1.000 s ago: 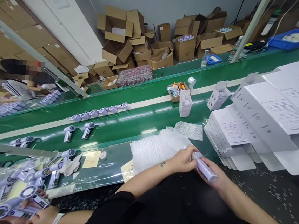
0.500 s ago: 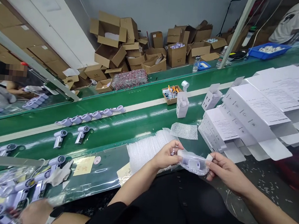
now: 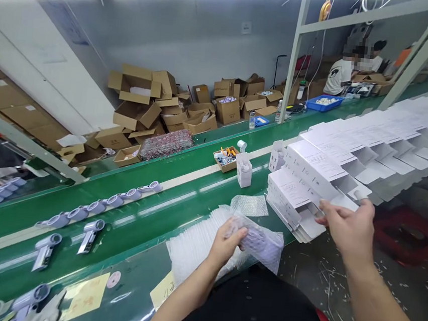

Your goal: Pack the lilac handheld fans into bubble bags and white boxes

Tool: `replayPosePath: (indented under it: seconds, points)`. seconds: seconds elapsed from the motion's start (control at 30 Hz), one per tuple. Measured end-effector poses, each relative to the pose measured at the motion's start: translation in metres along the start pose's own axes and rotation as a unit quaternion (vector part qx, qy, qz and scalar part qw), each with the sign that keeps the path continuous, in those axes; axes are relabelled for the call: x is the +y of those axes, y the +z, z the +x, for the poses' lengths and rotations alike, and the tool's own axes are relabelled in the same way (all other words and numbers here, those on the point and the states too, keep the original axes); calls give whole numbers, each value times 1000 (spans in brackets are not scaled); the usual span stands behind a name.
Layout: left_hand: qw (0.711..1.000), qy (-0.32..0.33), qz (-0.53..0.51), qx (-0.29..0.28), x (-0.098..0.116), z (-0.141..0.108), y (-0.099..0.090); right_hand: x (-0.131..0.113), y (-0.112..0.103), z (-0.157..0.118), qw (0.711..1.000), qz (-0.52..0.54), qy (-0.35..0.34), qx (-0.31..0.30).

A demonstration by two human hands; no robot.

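My left hand (image 3: 229, 240) is closed on a bubble-wrap bag (image 3: 262, 243) with a pale purple device inside, held above a fanned pile of bubble bags (image 3: 194, 244). Off to the right, my right hand (image 3: 349, 226) reaches to the open flaps of the nearest white boxes (image 3: 294, 188); its thumb and fingers touch a flap edge, and what lies between them is hard to make out. A single flat bubble bag (image 3: 249, 205) rests on the green bench just beyond my left hand.
Purple handheld fans (image 3: 47, 251) lie on the green conveyor at the left. Two upright white boxes (image 3: 244, 171) stand beyond the pile, near a small carton of parts (image 3: 226, 161). A metal post (image 3: 295, 57) rises behind; people sit at the far right.
The view has swung up and right. My right hand has let go of the wrapped device and moved right to the white boxes. My left hand still holds the device, now inside the bubble bag.
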State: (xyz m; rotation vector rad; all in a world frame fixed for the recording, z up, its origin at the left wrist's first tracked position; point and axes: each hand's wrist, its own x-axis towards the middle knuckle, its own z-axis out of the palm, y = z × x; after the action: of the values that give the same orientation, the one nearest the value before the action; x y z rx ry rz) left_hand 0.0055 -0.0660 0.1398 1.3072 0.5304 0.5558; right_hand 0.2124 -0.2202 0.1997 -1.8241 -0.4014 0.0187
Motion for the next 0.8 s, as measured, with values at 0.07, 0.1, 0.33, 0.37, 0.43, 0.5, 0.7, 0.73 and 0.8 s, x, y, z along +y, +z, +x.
replayPosePath:
  seconds: [0.07,0.1,0.33,0.37,0.43,0.5,0.7,0.73,0.8]
  points:
    - [999,8,-36,37,6,2,-11,2,-5,16,998,-67,3,7]
    - [997,11,-52,57,10,3,-17,2,-4,19,995,-96,-15,6]
    - [949,26,-190,249,24,1,-82,-18,36,-4,896,-286,-338,35]
    - [936,34,-209,281,25,3,-93,-19,51,-4,888,-282,-363,1]
    - [907,49,-244,340,29,10,-113,-19,94,2,881,-268,-379,-91]
    - [881,57,-269,386,33,23,-127,-15,147,15,873,-271,-351,-201]
    - [872,100,-251,409,39,97,-142,8,294,57,807,-270,-314,-421]
    - [881,103,-233,399,37,112,-144,14,310,62,800,-263,-313,-439]
    - [902,99,-169,385,30,140,-150,27,336,70,788,-244,-308,-474]
